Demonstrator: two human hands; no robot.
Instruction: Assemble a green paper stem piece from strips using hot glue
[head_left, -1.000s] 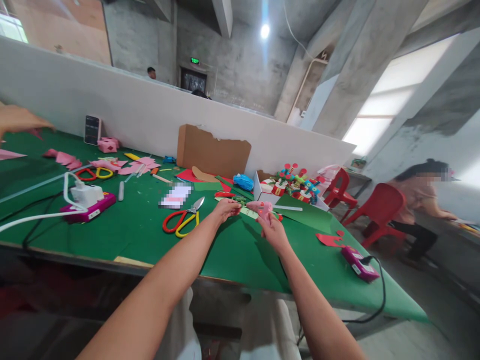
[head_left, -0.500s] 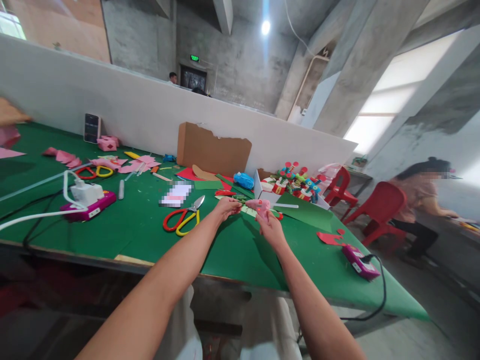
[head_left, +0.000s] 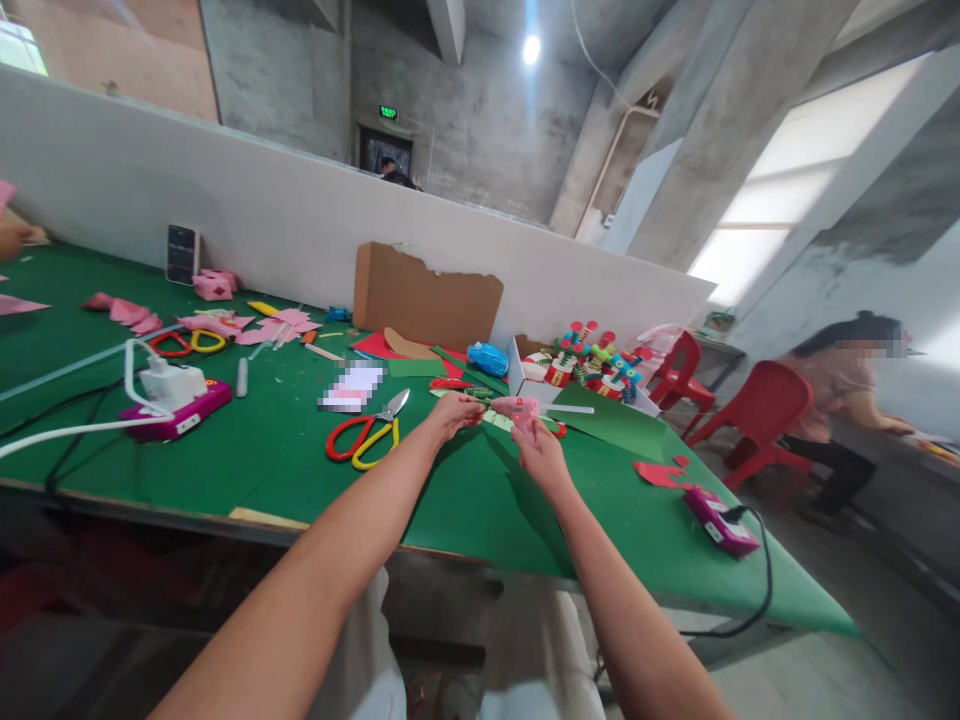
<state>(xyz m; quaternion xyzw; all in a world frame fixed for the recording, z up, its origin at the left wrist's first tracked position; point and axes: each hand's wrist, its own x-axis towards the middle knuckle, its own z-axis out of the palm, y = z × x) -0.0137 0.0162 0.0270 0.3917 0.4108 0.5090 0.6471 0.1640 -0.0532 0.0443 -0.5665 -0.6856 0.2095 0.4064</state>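
My right hand (head_left: 541,452) is wrapped round the handle of a pink hot glue gun (head_left: 529,408). A pale glue stick (head_left: 571,408) juts from the gun's back end, and its nozzle points left toward my other hand. My left hand (head_left: 454,412) pinches a small green piece at the nozzle; the fingers hide most of it. Just behind lies or hangs a green striped coil-like piece (head_left: 478,392); I cannot tell whether it belongs to the held piece. A pale green sheet (head_left: 498,421) shows below. Scissors (head_left: 369,440) with red and yellow handles lie left of my forearm.
Behind my hands are a blue bundle (head_left: 487,359), a white box (head_left: 525,388) of colourful paper figures and a green sheet (head_left: 616,428). Purple power strips (head_left: 176,412) with cables sit at both sides. A cardboard piece (head_left: 427,295) leans on the white partition. Another person's hand (head_left: 16,238) shows far left.
My two hands stay almost in place, with the glue gun's nozzle still at the green piece. The other person's hand at far left has shifted, and pink paper shows above it.
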